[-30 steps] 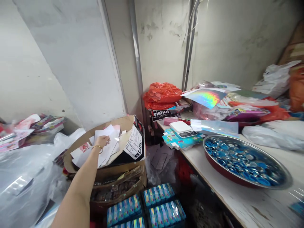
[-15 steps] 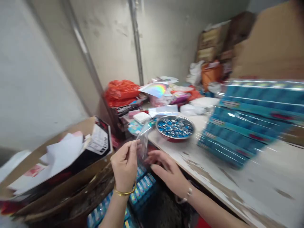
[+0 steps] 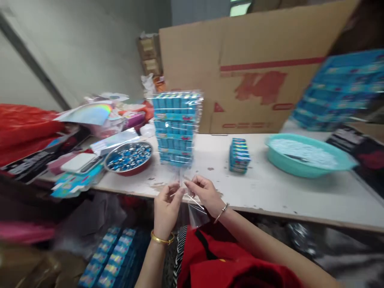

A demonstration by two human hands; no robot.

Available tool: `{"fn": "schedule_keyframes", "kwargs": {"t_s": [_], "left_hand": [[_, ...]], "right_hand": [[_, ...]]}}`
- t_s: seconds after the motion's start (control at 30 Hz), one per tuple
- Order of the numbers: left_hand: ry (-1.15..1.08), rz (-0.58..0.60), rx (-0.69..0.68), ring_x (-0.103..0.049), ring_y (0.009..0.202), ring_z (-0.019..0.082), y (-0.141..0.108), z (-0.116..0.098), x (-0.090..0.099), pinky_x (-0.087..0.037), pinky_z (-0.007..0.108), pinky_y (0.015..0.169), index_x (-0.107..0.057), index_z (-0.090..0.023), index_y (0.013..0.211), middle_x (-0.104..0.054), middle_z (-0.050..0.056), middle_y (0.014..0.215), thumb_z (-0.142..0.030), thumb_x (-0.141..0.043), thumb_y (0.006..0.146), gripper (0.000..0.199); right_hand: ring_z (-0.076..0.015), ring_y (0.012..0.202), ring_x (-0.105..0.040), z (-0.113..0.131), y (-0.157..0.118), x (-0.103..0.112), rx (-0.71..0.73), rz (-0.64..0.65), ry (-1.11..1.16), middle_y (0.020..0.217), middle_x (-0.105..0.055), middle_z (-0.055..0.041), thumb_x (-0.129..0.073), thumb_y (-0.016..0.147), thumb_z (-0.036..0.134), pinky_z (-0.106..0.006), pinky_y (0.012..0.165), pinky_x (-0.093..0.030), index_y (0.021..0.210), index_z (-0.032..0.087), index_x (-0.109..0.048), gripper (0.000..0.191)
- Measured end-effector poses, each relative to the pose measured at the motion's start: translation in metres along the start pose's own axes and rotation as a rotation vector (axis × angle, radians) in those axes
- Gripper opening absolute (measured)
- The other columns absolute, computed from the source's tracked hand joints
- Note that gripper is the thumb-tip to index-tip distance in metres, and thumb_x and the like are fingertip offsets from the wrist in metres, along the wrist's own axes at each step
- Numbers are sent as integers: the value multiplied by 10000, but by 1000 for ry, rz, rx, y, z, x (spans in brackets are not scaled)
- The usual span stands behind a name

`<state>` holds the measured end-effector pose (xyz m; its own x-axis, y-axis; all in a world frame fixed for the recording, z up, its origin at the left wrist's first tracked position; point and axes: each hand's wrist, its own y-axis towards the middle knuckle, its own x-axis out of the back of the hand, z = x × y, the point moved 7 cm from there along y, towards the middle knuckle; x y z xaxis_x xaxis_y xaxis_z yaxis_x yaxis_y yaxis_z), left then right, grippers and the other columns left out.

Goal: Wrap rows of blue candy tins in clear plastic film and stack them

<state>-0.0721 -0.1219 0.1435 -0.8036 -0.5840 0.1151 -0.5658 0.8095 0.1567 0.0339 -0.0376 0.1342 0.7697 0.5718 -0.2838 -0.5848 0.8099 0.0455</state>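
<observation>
At the table's front edge, my left hand (image 3: 168, 204) and my right hand (image 3: 207, 195) pinch a clear plastic bag (image 3: 198, 216) between thumbs and fingers. The bag hangs down below my fingers, its mouth near the fingertips. Just beyond my hands a stack of blue boxes (image 3: 174, 132) in clear wrap stands upright on the white table (image 3: 210, 160). To the right sits a small block of blue boxes (image 3: 239, 155). A metal bowl (image 3: 132, 173) of blue and silver pieces stands to the left of the stack.
A turquoise basin (image 3: 300, 168) of pale pieces, with a dark thin tool in it, stands at the right. Behind rises a large cardboard sheet (image 3: 195, 60). More blue boxes (image 3: 342, 88) are stacked at the far right, others (image 3: 111, 256) below the table. A red plastic bag (image 3: 27, 128) lies left.
My view has swung right, from the carton at the left to the table. Both hands have come over the table's front edge with the clear bag; my right hand now pinches it.
</observation>
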Motion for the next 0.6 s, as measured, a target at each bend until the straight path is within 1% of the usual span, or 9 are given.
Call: {"fn": "schedule_keyframes", "kwargs": {"t_s": [0.1, 0.17, 0.27, 0.33, 0.4, 0.43, 0.5, 0.53, 0.6], "left_hand": [[-87, 229, -39, -647, 782, 177, 1, -9, -70, -521, 271, 743, -676, -163, 836, -696, 55, 816, -446, -649, 794, 288], [-101, 287, -69, -636, 765, 175, 6, -15, -104, -517, 276, 741, -666, -159, 753, -690, 56, 783, -455, -637, 800, 301], [-213, 259, -40, -653, 827, 191, 24, -21, -141, -529, 300, 775, -655, -150, 741, -711, 87, 889, -489, -661, 767, 340], [-365, 206, 18, -666, 838, 196, 38, -22, -162, -545, 309, 773, -638, -151, 744, -714, 91, 930, -518, -693, 725, 371], [-447, 170, 44, -667, 847, 191, 48, -23, -185, -551, 302, 794, -624, -159, 731, -711, 71, 898, -528, -722, 690, 384], [-445, 174, 50, -664, 857, 190, 51, -22, -196, -550, 303, 818, -628, -165, 734, -707, 63, 883, -536, -723, 687, 386], [-384, 232, 67, -660, 893, 206, 55, -13, -220, -546, 331, 874, -651, -180, 775, -700, 64, 898, -564, -690, 710, 391], [-342, 275, 84, -662, 909, 226, 57, -4, -230, -551, 362, 882, -666, -197, 817, -700, 72, 939, -588, -662, 721, 402], [-262, 330, 73, -662, 967, 284, 62, 20, -243, -573, 429, 843, -682, -268, 895, -690, 77, 1030, -610, -627, 720, 388]], "right_hand": [[-79, 496, -392, 12, -9, 49, 22, -115, 46, 492, -448, 59, -744, 651, 585, -230, 515, -321, 575, 188, -408, 526], [-81, 488, -404, 20, -17, 83, 32, -182, 50, 490, -449, 59, -734, 658, 592, -233, 519, -327, 581, 188, -411, 522], [-91, 483, -418, 48, -28, 143, 103, -316, -67, 483, -437, 57, -701, 699, 571, -240, 520, -328, 579, 195, -391, 502], [-93, 485, -397, 85, -35, 182, 203, -424, -260, 478, -404, 55, -674, 738, 514, -244, 516, -307, 553, 200, -356, 483], [-91, 495, -353, 133, -43, 210, 332, -542, -544, 487, -360, 50, -633, 778, 402, -251, 514, -268, 527, 201, -316, 452], [-94, 511, -349, 156, -48, 216, 396, -594, -713, 509, -366, 41, -601, 795, 326, -257, 521, -257, 524, 195, -314, 417], [-110, 567, -404, 188, -51, 212, 471, -647, -1070, 601, -457, 7, -543, 791, 183, -264, 545, -276, 543, 176, -378, 298], [-125, 613, -455, 193, -48, 204, 463, -633, -1242, 678, -522, -17, -527, 776, 134, -266, 563, -304, 576, 166, -442, 219], [-166, 711, -547, 177, -33, 191, 340, -518, -1532, 835, -616, -62, -537, 747, 99, -277, 585, -365, 695, 152, -576, 84]]}}
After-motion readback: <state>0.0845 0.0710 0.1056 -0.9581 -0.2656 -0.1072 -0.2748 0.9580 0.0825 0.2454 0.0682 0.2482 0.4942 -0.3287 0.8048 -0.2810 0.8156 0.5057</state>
